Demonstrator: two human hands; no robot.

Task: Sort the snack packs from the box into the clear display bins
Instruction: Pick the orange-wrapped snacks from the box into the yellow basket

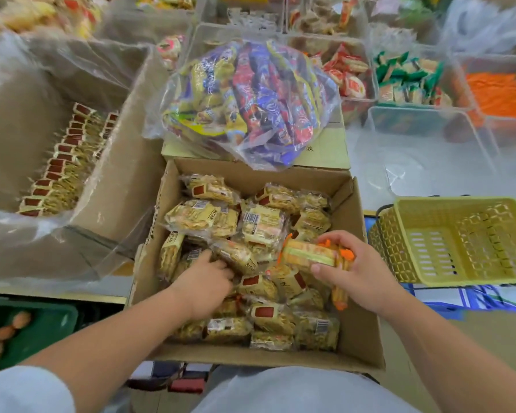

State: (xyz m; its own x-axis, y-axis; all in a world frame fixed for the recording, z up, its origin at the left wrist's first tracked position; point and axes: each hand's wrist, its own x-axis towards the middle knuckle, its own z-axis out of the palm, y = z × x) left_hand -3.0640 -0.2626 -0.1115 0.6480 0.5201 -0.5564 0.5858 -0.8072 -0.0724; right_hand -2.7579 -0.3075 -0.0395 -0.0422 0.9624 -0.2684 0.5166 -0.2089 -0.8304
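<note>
At far left, a large cardboard carton (113, 162) lined with clear plastic is holding neat upright rows of yellow packs with dark red labels (63, 162); below it, at the bottom left edge, a green crate (57, 317) is showing a few round brownish items. In the centre, the open cardboard box (361, 317) is sitting directly in front of the person, filled with loosely piled yellow snack packs (259, 225), some showing red labels and others barcodes. The left hand (203, 281) is reaching down into this pile, its fingers curled among the packs near the box's left-centre; whether they are closed on one cannot be told, as the fingertips are buried. Behind the box, a clear plastic bag of mixed blue, red and yellow wrappers (251, 96) is resting on a closed carton flap. The right hand (358, 275) is hovering over the box's right side, thumb and fingers wrapped around a small bundle of orange-ended packs (310, 254), gripping them firmly. At right, an empty-looking yellow lattice basket (459, 239) is standing just beside the box. Along the back, clear display bins (423, 99) are holding red-and-white, green-edged and orange packs.
</note>
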